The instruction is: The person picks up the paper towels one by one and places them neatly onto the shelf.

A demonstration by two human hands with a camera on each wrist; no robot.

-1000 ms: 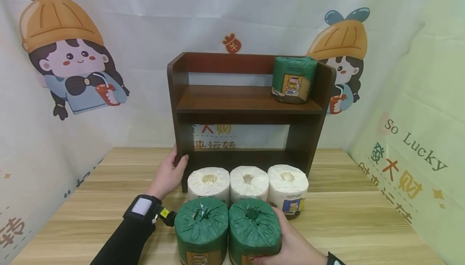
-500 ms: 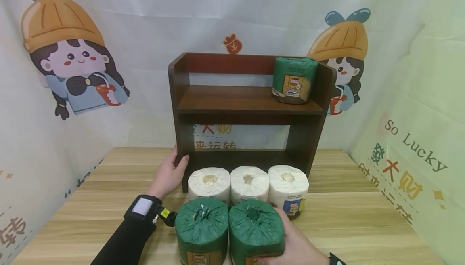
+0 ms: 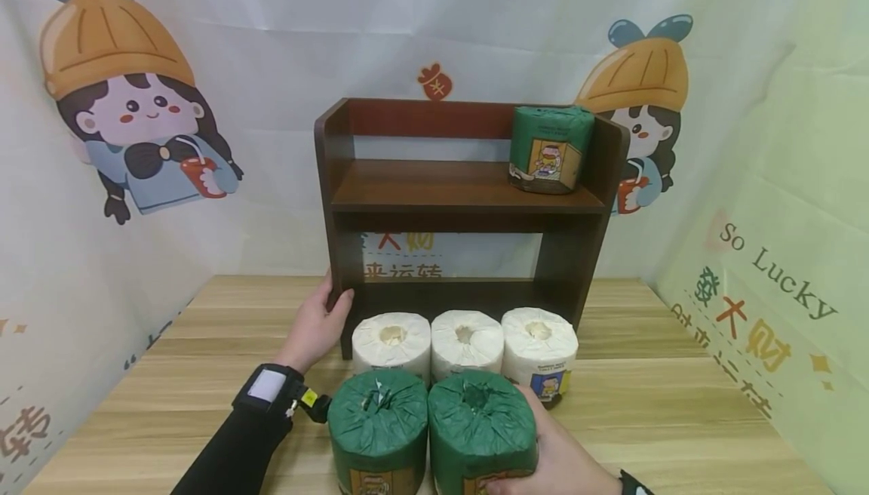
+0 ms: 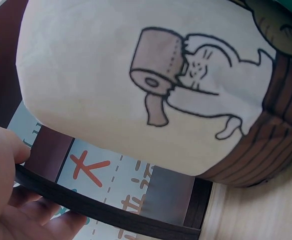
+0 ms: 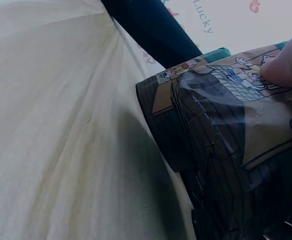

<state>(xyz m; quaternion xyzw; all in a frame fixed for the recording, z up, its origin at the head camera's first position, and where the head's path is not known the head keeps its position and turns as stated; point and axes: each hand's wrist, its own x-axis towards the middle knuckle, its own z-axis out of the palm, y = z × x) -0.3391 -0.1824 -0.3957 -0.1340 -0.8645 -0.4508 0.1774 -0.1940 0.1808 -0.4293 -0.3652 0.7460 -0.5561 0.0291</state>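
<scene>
My left hand [image 3: 317,327] grips the left side panel of a dark brown two-tier shelf [image 3: 468,186]; in the left wrist view thumb and fingers straddle the panel's edge [image 4: 101,207]. With my right hand [image 3: 558,450] I hold a green-wrapped toilet roll [image 3: 482,423] from its right side, the thumb pressed on its printed front. A second green toilet roll [image 3: 378,423] stands close on its left. Behind them are three white-wrapped toilet rolls [image 3: 391,340] in a row before the shelf. In the right wrist view the held roll's striped base [image 5: 210,145] shows, tilted.
Another green toilet roll [image 3: 548,149] stands at the right end of the upper tier. The wooden table [image 3: 638,397] extends on both sides of the shelf. A printed cloth [image 3: 271,102] hangs behind and at the sides.
My right hand and the green toilet roll in it have shifted slightly to the right. The left hand and the shelf have stayed in place.
</scene>
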